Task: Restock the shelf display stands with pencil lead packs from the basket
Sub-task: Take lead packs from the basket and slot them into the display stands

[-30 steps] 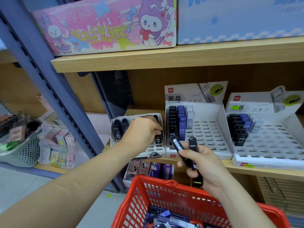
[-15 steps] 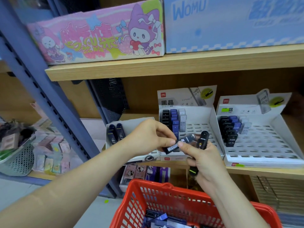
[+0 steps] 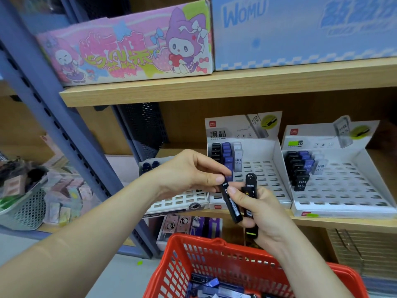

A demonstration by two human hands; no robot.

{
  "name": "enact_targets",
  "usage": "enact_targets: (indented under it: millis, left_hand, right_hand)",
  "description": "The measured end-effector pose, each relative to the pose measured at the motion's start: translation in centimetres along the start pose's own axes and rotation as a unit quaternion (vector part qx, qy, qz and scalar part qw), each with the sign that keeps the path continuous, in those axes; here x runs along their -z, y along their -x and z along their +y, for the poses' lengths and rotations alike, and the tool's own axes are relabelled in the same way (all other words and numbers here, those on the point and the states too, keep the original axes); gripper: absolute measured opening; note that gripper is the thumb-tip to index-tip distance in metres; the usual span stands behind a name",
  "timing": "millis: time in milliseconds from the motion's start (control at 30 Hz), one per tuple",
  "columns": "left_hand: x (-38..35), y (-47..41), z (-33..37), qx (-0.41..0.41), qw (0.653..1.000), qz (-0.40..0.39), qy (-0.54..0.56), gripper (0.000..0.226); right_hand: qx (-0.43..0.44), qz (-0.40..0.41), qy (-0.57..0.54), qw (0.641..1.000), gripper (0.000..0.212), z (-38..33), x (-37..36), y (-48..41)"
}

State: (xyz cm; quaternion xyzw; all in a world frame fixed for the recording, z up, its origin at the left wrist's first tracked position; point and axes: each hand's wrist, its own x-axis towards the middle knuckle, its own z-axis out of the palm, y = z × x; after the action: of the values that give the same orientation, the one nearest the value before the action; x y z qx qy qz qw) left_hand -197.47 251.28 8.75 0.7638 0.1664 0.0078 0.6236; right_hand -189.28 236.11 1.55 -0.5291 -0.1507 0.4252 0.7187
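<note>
My left hand (image 3: 191, 171) pinches the top end of a black lead pack (image 3: 232, 206) between thumb and forefinger. My right hand (image 3: 261, 214) touches the same pack with its thumb and grips a second black lead pack (image 3: 250, 190) upright in its palm. Both hands hover in front of three white slotted display stands on the wooden shelf: a left stand (image 3: 178, 202), a middle stand (image 3: 264, 168) and a right stand (image 3: 348, 186). Each stand holds a few black, blue and clear packs at its back left. The red basket (image 3: 214, 252) below holds several more packs (image 3: 210, 287).
An upper shelf board (image 3: 214, 87) carries a pink cartoon box (image 3: 129, 46) and a blue box (image 3: 300, 29). A blue-grey steel upright (image 3: 53, 123) slants at the left. A grey mesh basket (image 3: 28, 207) of small goods stands on the left shelf. Packaged items (image 3: 189, 226) lie below the shelf.
My left hand came back from the left stand and took hold of one black pack held by my right hand. That pack has swung from flat to nearly upright.
</note>
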Motion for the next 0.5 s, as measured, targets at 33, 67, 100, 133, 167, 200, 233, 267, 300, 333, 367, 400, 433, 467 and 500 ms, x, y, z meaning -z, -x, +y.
enact_targets:
  millis: [33,67,100,133,167,200,233,267,300,333,367,400,433,467,500]
  left_hand:
    - [0.1,0.1,0.1,0.002,1.0,0.0,0.001,0.021]
    - [0.3,0.2,0.1,-0.003,1.0,0.005,-0.008,0.019]
    - [0.3,0.3,0.2,-0.012,1.0,0.017,-0.02,0.014]
    - [0.3,0.3,0.3,-0.021,0.999,0.035,-0.033,0.011]
    - [0.4,0.3,0.4,-0.025,0.997,0.058,-0.046,0.011]
    - [0.5,0.2,0.4,-0.027,0.994,0.082,-0.06,0.013]
    - [0.6,0.1,0.3,-0.027,0.992,0.102,-0.073,0.017]
    - [0.7,0.0,0.2,-0.028,0.989,0.118,-0.079,0.018]
    - [0.6,-0.1,0.1,-0.03,0.988,0.13,-0.075,0.018]
    - [0.5,-0.2,0.1,-0.031,0.988,0.138,-0.058,0.018]
    - [0.4,-0.2,0.1,-0.027,0.99,0.138,-0.032,0.018]
    - [0.4,-0.1,0.2,-0.018,0.991,0.132,-0.002,0.019]
    - [0.4,-0.1,0.2,-0.006,0.992,0.121,0.022,0.02]
    - [0.5,0.0,0.2,0.005,0.993,0.113,0.034,0.02]
    - [0.6,0.0,0.2,0.015,0.993,0.114,0.033,0.017]
  right_hand:
    - [-0.01,-0.016,-0.02,1.0,0.015,0.0,-0.1,0.1]
    - [-0.015,-0.03,-0.037,0.999,0.02,0.0,-0.1,0.2]
    - [-0.018,-0.041,-0.044,0.998,0.024,0.0,-0.1,0.2]
    - [-0.018,-0.051,-0.042,0.998,0.029,0.0,0.0,0.2]
    - [-0.018,-0.057,-0.033,0.998,0.034,-0.1,0.1,0.2]
    - [-0.015,-0.057,-0.02,0.998,0.038,-0.1,0.2,0.2]
    - [-0.009,-0.053,-0.009,0.999,0.04,-0.2,0.3,0.1]
    - [-0.004,-0.048,-0.002,0.999,0.039,-0.2,0.4,0.1]
    - [-0.001,-0.042,0.003,0.999,0.037,-0.2,0.3,0.1]
    - [0.001,-0.035,0.008,0.999,0.034,-0.1,0.3,0.0]
    - [0.002,-0.026,0.01,1.0,0.028,0.0,0.2,-0.1]
    - [0.002,-0.016,0.006,1.0,0.021,0.2,0.1,-0.2]
    - [0.0,-0.008,-0.004,1.0,0.015,0.4,0.1,-0.3]
    - [-0.004,-0.002,-0.011,1.0,0.012,0.6,0.1,-0.4]
    - [-0.008,0.001,-0.013,1.0,0.011,0.8,0.1,-0.4]
